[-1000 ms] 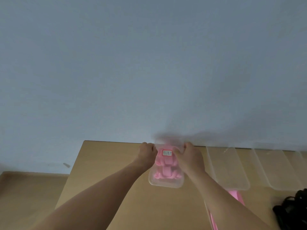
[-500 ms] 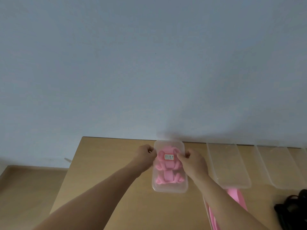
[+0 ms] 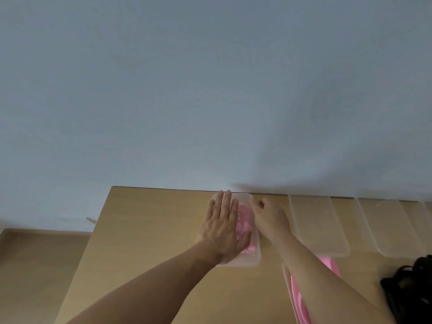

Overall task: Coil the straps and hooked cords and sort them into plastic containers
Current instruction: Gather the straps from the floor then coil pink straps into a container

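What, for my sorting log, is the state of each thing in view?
Left hand: open, flat on top of the first container.
Right hand: fingers curled at that container's far right rim; grip unclear.
First container: holds pink straps.
Second container: looks empty.
Third container: looks empty.
Near container: holds pink material, partly under the right forearm.
Black cords: loose heap on the table.

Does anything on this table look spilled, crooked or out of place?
Nothing stands out. The pink strap sits inside its clear container under the flat left hand, empty containers line the wall, and the black cords lie heaped at the right edge.
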Available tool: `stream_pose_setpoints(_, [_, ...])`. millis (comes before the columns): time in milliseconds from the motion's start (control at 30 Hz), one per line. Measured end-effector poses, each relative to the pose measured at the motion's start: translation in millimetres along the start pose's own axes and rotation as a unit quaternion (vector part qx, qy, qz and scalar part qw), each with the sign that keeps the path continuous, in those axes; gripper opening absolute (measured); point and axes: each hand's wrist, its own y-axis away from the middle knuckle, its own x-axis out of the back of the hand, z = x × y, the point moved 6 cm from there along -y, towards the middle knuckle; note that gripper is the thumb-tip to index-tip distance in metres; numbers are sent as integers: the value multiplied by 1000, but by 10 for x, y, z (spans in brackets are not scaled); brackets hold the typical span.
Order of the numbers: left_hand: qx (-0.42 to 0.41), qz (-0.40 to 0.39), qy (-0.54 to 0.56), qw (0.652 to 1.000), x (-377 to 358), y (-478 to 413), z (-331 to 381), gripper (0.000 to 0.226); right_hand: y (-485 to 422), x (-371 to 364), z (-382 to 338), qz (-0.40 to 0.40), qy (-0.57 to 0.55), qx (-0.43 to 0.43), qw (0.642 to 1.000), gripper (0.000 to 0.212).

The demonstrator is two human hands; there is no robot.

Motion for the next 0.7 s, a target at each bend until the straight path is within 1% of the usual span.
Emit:
stream_pose_setpoints(100, [1,9,1,1000,-14,-1,4,86,-122,27,-42,8,0,-18,1000,48])
stream_pose_setpoints(200, [0,21,2,1000,-3,2,17,87,-210,-15,-27,-1,-4,-27,1000,48])
stream_pose_setpoints(333, [0,35,3,999,6,-3,25,86,-244,-85,53,-19,-66,-59,996,44])
stream_pose_setpoints(400, [-3,33,-5,999,8,-17,32,86,-246,-82,35,-13,-59,-54,997,43])
stream_pose_setpoints(467, [-1,32,-11,999,15,-29,27,86,-222,-84,-14,-11,-64,-50,997,40])
stream_pose_setpoints(567, [7,34,2,999,9,-40,-2,83,-67,-76,-2,-20,-145,-39,988,33])
stream_pose_setpoints(633, [8,35,13,999,-6,-44,-14,79,129,-79,137,-20,-157,-24,987,24])
stream_pose_setpoints(700, [15,36,18,999,-36,-61,-24,74,349,-105,305,-16,-189,-30,981,20])
